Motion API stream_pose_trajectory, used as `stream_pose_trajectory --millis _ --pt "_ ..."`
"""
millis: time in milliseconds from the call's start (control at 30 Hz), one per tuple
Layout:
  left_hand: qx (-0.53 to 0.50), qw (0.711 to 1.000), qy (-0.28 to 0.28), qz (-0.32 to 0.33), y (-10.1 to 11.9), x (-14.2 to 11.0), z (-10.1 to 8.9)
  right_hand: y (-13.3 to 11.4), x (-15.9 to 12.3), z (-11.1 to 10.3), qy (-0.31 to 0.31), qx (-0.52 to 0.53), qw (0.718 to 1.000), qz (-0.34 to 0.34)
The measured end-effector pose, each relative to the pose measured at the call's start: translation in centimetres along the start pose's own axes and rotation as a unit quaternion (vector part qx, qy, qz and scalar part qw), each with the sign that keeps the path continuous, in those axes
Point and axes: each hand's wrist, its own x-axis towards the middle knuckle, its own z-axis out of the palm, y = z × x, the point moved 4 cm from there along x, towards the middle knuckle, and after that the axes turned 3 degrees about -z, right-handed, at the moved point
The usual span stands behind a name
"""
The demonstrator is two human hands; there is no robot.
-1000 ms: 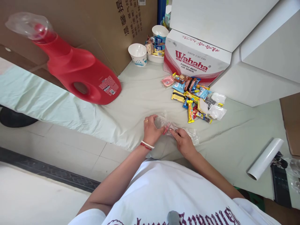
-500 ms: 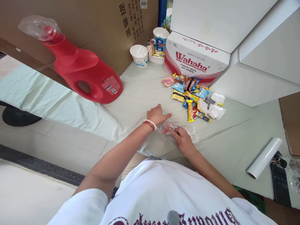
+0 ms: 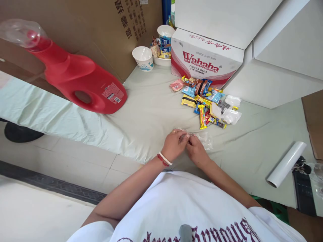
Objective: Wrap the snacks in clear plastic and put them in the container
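Note:
Crinkled clear plastic film (image 3: pixel 207 139) lies on the cloth-covered table in front of me, partly under both hands. My left hand (image 3: pixel 173 145), with a white and a red bracelet at the wrist, pinches the film with thumb and fingers together. Right against it, my right hand (image 3: pixel 198 152) is also closed on the film, its fingertips meeting the left ones. The small red item seen in the film earlier is now covered by my fingers. Just beyond the hands lies a pile of wrapped snacks (image 3: pixel 202 97), among them a yellow bar (image 3: pixel 202 117) and a pink packet (image 3: pixel 177 85).
A red jug (image 3: pixel 101 89) stands at the left by a large cardboard box (image 3: pixel 88 33). Farther back are a paper cup (image 3: pixel 143 59), a white snack tray (image 3: pixel 163 62) and a Wahaha carton (image 3: pixel 207 58). A white roll (image 3: pixel 286 164) and a black phone-like object (image 3: pixel 304 193) lie right.
My left hand let go of the film, spread open above it, then came back and closed on it beside my right hand. My right hand kept its hold.

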Motion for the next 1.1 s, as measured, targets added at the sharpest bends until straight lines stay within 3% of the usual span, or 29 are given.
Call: stream_pose_trajectory --millis 133,200,333,400,533,667,733,833,933,1033,1100 --pt "0.153 0.986 -0.020 0.067 1.6 -1.7 2.2 -0.6 -1.9 -1.7 -0.002 0.062 0.998 -0.028" --pt "0.229 0.970 -0.023 0.078 1.6 -2.5 2.9 -0.2 -3.2 -2.4 0.016 0.083 0.996 -0.005" --pt "0.310 0.941 -0.035 0.132 1.0 -3.9 4.8 2.6 -5.1 -3.2 0.143 0.024 0.969 0.201" --pt "0.334 0.930 -0.030 0.148 0.4 -4.3 5.6 3.7 -5.1 -3.1 0.136 -0.035 0.955 0.260" --pt "0.364 0.918 -0.028 0.158 -0.4 -4.6 6.2 4.6 -3.9 -4.3 0.048 -0.121 0.962 0.240" --pt "0.369 0.915 -0.029 0.159 -0.2 -4.6 6.2 3.9 -2.6 -7.2 0.073 -0.087 0.970 0.215" --pt "0.344 0.925 -0.027 0.160 -0.1 -4.7 6.2 3.1 -1.3 -7.1 0.052 -0.004 0.975 0.217" --pt "0.252 0.956 -0.021 0.148 -0.2 -4.9 5.4 2.1 0.9 -4.9 0.021 0.107 0.967 0.231" --pt "0.068 0.985 -0.010 0.157 -0.6 -4.9 4.0 1.9 1.9 -2.6 0.074 0.124 0.960 0.239" --pt "-0.145 0.980 0.014 0.137 -1.7 -4.3 3.0 2.2 1.7 -1.4 0.106 0.117 0.959 0.235" --pt "-0.219 0.969 0.054 0.100 -2.7 -3.5 2.9 2.3 1.4 -1.3 0.106 0.115 0.961 0.229"
